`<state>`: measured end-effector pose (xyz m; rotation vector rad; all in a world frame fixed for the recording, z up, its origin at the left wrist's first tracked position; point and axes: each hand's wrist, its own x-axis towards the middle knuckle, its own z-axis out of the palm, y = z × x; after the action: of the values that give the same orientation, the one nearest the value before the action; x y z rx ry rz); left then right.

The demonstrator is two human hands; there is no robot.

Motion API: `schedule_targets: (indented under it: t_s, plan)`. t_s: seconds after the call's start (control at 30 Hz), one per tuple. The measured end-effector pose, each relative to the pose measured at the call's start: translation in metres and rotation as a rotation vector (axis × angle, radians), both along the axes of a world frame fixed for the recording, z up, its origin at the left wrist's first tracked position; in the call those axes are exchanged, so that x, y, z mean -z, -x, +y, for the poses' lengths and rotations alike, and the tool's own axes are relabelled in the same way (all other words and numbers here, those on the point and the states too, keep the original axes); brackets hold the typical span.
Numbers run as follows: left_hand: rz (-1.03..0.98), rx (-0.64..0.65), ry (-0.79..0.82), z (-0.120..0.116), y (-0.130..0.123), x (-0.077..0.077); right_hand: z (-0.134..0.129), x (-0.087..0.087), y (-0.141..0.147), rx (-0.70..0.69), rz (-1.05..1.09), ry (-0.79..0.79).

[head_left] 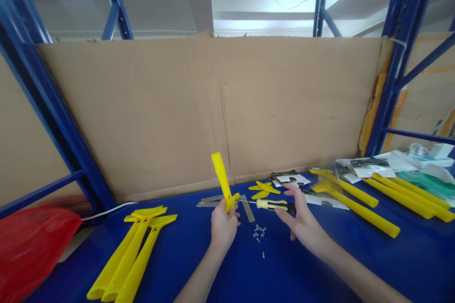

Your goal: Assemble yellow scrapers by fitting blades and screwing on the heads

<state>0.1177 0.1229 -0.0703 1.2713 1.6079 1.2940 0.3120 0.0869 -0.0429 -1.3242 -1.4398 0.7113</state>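
Observation:
My left hand [224, 225] is closed around a yellow plastic scraper handle [221, 175], which tilts upward with its wide end low by my fingers. A screwdriver [272, 204] with a cream and black grip lies level, its metal shaft meeting the yellow part beside my left fingertips. My right hand [300, 213] is at the screwdriver's black end, thumb and fingers spread apart around it. Whether the palm touches that end I cannot tell. Below the screwdriver, several small screws and nuts [259, 231] lie on the blue table [277, 277].
Yellow scraper handles [133, 251] lie at left, more yellow handles [362, 208] at right. Short yellow pieces [263, 189], flat metal blades [248, 209] and printed packets [289, 178] lie behind my hands. A cardboard wall [220, 104] closes the back. A red bag [35, 251] sits at far left.

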Motion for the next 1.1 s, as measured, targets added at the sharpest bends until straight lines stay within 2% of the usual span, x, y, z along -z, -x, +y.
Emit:
schedule_targets:
  t_s: [0.07,0.2,0.37,0.5,0.67,0.77,0.97,1.1]
  plan:
    - [0.005,0.003,-0.004,0.0002,0.0000,0.0002,-0.0001,0.0006,0.0002,-0.059,0.024,0.021]
    - [0.043,0.018,-0.015,0.0007,0.0008,0.0018,-0.0037,-0.0024,0.0045,-0.020,0.099,0.056]
    - [0.063,0.010,-0.023,-0.0002,0.0008,0.0012,-0.0042,-0.0023,0.0069,-0.084,0.130,0.021]
    - [0.072,0.018,-0.009,0.0002,0.0006,0.0012,-0.0005,0.0010,0.0053,0.006,0.145,0.062]
    - [0.101,0.040,-0.020,0.0018,0.0014,0.0034,0.0032,0.0045,0.0025,-0.042,0.159,0.102]
    - [0.125,0.043,-0.022,0.0017,0.0014,0.0031,0.0028,0.0049,0.0025,0.012,0.136,0.167]
    - [0.139,0.038,-0.011,0.0025,0.0016,0.0039,-0.0014,0.0007,0.0041,-0.058,0.158,0.093]
    - [0.154,0.036,-0.018,0.0036,0.0027,0.0065,-0.0019,-0.0001,0.0044,0.004,0.171,0.114]
